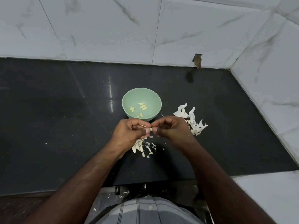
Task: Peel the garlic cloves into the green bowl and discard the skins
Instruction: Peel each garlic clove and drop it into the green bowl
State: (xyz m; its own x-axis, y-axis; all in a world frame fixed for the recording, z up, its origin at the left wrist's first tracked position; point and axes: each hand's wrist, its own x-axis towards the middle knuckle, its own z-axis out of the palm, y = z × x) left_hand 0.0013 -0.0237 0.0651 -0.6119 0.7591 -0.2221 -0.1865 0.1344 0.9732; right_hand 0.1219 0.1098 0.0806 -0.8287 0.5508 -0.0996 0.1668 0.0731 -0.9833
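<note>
My left hand [129, 131] and my right hand [171, 128] meet just in front of the green bowl [127, 97] and pinch one small garlic clove [151, 129] between thumbs and fingertips. A thin strip of skin [143, 126] sticks out from the clove toward the left. Several peeled cloves [142, 107] lie inside the bowl. Below my hands a cluster of unpeeled cloves and skin bits [142, 147] lies on the black counter. A pile of white garlic skins [192, 120] sits to the right of my right hand.
The black counter [64, 118] runs left and right, bounded by white marble-tiled walls [113, 29] at the back and right. A small hole [197, 61] breaks the back wall's base. The counter's front edge [48, 193] is near my body, with skin scraps below it.
</note>
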